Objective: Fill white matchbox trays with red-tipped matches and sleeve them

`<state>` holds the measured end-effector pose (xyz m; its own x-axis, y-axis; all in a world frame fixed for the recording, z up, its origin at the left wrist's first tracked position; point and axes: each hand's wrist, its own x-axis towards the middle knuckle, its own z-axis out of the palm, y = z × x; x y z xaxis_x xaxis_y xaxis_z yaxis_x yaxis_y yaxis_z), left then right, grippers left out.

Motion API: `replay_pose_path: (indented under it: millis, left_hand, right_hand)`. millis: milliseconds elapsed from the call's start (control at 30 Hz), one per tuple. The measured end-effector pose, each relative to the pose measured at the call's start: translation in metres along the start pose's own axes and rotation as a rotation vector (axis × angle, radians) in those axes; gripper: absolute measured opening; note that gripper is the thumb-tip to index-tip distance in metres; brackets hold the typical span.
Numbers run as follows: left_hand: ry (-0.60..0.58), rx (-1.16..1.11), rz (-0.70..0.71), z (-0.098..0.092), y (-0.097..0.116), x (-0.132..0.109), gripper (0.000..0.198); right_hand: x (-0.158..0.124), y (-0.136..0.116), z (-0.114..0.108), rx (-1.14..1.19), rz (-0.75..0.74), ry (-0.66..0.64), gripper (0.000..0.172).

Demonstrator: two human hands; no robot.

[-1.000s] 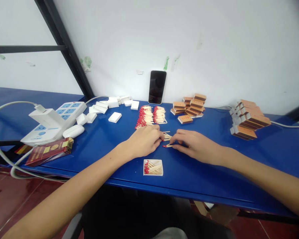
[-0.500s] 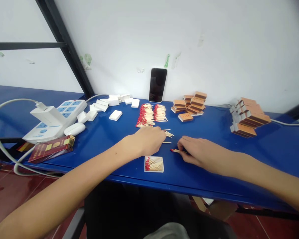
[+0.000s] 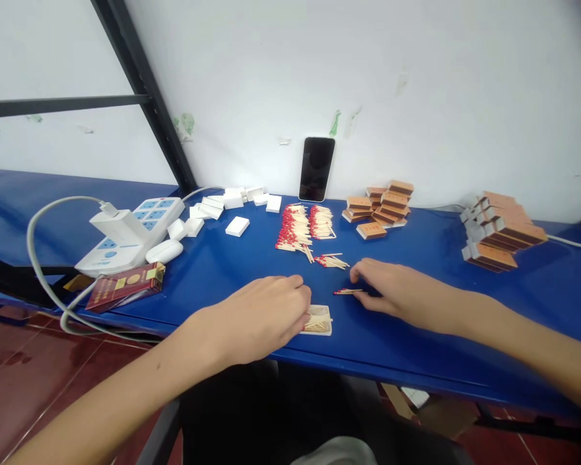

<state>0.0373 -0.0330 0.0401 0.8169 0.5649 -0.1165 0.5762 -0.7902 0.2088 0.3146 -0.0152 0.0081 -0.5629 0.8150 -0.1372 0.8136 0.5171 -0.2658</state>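
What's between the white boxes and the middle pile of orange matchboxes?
The head view shows two heaps of red-tipped matches there, with the phone behind them.

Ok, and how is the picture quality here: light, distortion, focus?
Head view: the wall is bright, with the area below the blue table dark; head view: wide-angle stretch toward the edges, upper right corner darkened; head view: slightly soft, so the loose matches are distinguishable but print on the orange matchboxes is unreadable.
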Motion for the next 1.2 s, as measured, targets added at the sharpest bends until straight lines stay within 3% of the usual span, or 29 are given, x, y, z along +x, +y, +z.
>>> replay_pose_path:
  millis: [267,467,567,700,900,1200]
  left_hand:
    - [0.130,-0.071,-0.059,0.009,0.001,-0.002,0.020]
    - [0.134,-0.171,-0.073,0.021,-0.009,-0.002,0.018]
    - [0.127,-0.265,-0.099,0.026,-0.013,-0.002,0.019]
    - [0.141,-0.284,-0.112,0.027,-0.010,0.000,0.024]
    - [0.194,-0.292,-0.125,0.029,-0.001,0.001,0.025]
    - [0.321,-0.134,-0.070,0.049,0.003,-0.007,0.024]
  right_hand:
    - [-0.002,-0.010,0.000,-0.162,-0.046,-0.021,0.019]
    - [-0.006,-0.038,-0.006,-0.112,-0.231,-0.045,0.016]
    - [-0.003,-0.051,-0.006,-0.265,-0.341,-0.023,0.011]
    - [0.010,-0.066,-0.011,-0.461,-0.420,-0.095,0.019]
    - [0.023,-0.077,-0.017,-0.256,-0.341,-0.182,0.021]
    - [0.015,-0.061,-0.009,0.141,-0.207,-0.045,0.021]
